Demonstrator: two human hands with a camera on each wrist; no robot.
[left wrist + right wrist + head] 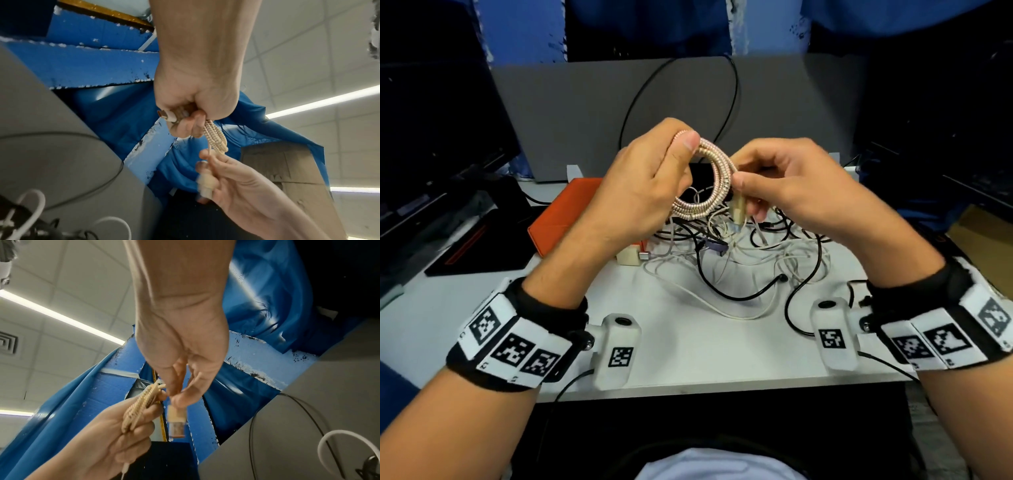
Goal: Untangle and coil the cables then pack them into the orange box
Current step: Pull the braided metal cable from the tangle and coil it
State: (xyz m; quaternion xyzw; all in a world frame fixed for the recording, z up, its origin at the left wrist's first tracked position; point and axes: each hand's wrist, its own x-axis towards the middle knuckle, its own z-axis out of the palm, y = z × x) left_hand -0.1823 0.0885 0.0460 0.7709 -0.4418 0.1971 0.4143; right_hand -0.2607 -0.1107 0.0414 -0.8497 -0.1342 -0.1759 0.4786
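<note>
Head view takes in a white desk (688, 356) with a loose tangle of cables (739, 260) spread over its middle, black and white strands crossing each other too densely to count. At the tangle's left edge sits a small white charger block (629, 256), and just behind it lies the orange box (565, 212), partly hidden by the left hand (640, 192). A grey partition (585, 113) stands at the back of the desk, with one black cable looping up across it. Dark monitors flank the desk on both sides.

Both hands are raised above the tangle, well clear of the desk. One coiled cable (717, 178), pinkish with a ribbed spiral wrap, is wound into a ring of several turns. The left hand grasps the ring at its upper left, thumb pressed on top and fingers curled round the turns; the left wrist view shows one plug end sticking out of that fist. The right hand (791, 185) pinches the cable's other end at the ring's right side, thumb and forefinger closed on it just above its pale plug (176, 420), which hangs below the fingertips.
</note>
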